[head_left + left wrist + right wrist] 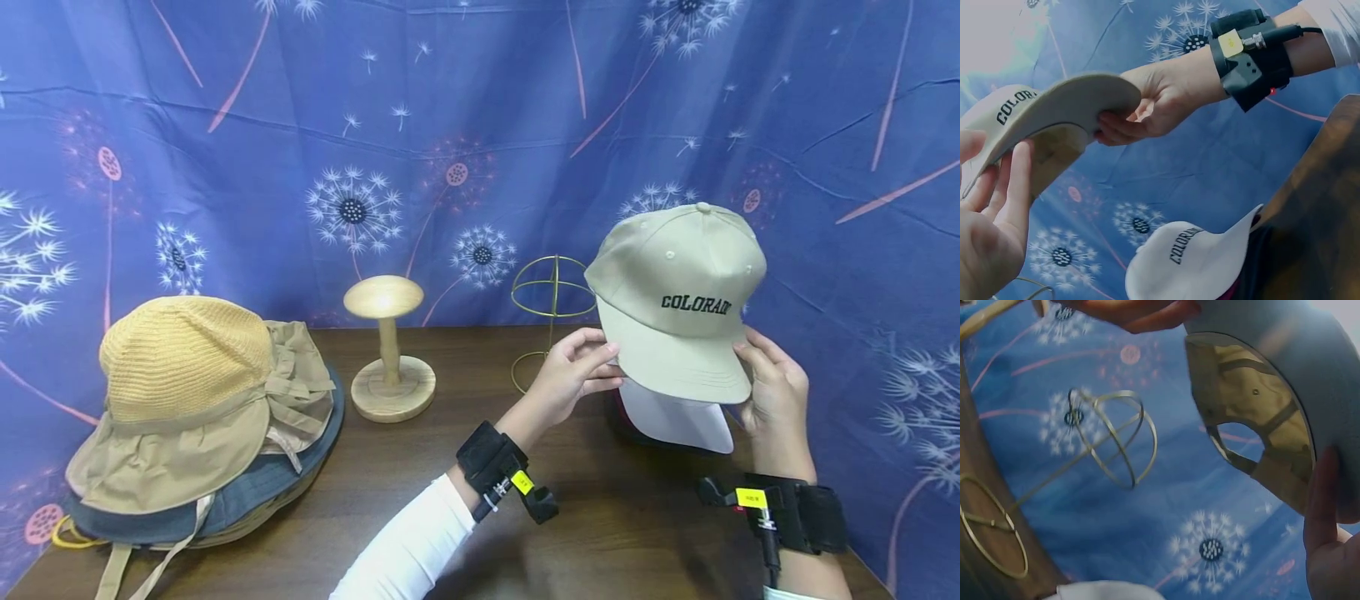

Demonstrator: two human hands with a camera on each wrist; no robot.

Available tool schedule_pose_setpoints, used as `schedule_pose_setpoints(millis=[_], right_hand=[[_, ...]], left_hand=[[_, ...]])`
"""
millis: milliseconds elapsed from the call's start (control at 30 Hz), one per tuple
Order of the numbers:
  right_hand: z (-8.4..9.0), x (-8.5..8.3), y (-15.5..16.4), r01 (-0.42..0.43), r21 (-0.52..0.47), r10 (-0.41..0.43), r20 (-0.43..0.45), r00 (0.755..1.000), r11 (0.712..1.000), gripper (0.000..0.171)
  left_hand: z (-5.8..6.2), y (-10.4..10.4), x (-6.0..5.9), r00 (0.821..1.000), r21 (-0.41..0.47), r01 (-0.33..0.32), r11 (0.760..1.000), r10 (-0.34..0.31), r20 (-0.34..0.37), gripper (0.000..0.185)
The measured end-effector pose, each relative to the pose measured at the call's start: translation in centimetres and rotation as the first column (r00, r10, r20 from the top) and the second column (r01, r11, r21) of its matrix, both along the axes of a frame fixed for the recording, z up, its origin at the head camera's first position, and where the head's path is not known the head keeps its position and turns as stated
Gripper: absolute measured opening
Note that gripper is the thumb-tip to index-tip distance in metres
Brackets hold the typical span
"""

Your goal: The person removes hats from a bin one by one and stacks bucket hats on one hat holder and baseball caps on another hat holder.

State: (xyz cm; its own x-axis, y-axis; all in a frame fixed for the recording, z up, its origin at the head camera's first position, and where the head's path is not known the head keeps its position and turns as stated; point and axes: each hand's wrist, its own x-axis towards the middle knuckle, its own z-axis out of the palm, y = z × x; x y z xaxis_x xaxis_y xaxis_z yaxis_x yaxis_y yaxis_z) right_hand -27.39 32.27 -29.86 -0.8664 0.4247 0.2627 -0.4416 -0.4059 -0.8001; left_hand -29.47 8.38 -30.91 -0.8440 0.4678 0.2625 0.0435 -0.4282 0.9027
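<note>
Both hands grip a beige baseball cap lettered in black across its front, the left hand (pixel 572 368) pinching one side of the brim and the right hand (pixel 777 390) the other. Held up in the air above the right part of the counter (pixel 420 475), the beige cap (pixel 637 271) faces the wearer of the head camera with its crown up; the right wrist view shows its tan lining and rear opening. Below it, apart from it in the left wrist view, sits a white cap (pixel 1175 265), also lettered, with something dark beneath. Just beyond the left hand stands a gold wire stand (pixel 1119 447) with a domed top. Farther left is a wooden stand (pixel 389 354) with a mushroom-shaped head on a round base. At far left, a yellow knit hat (pixel 187 362) with a tan brim and bow tops a stack that includes a dark blue brim (pixel 339 408). Blue cloth (pixel 450 75) printed with dandelions hangs behind.
</note>
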Motion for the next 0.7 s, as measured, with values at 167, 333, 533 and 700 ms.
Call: schedule_pose_setpoints(millis=[167, 333, 533, 700], right_hand=[[0.4, 0.3, -0.9, -0.155, 0.087, 0.161, -0.075, 0.984, 0.984, 0.049], [0.8, -0.3, -2.2, -0.24, 0.154, 0.255, -0.086, 0.963, 0.958, 0.029], [1.2, -1.0, -3.8, -0.313, 0.225, 0.337, -0.074, 0.939, 0.923, 0.024], [1.3, -1.5, -6.0, -0.338, 0.253, 0.357, -0.035, 0.933, 0.907, 0.023]], left_hand=[[0.9, -1.3, 0.3, 0.998, -0.036, 0.013, 0.999, -0.015, -0.053, 0.03], [0.9, -3.2, 0.7, 0.995, -0.091, -0.015, 0.996, 0.006, -0.101, 0.034], [-0.3, -5.4, 1.0, 0.992, -0.115, -0.07, 0.991, 0.057, -0.111, 0.031], [-1.0, -7.0, 1.5, 0.975, -0.079, -0.139, 0.987, 0.122, -0.187, 0.032]])
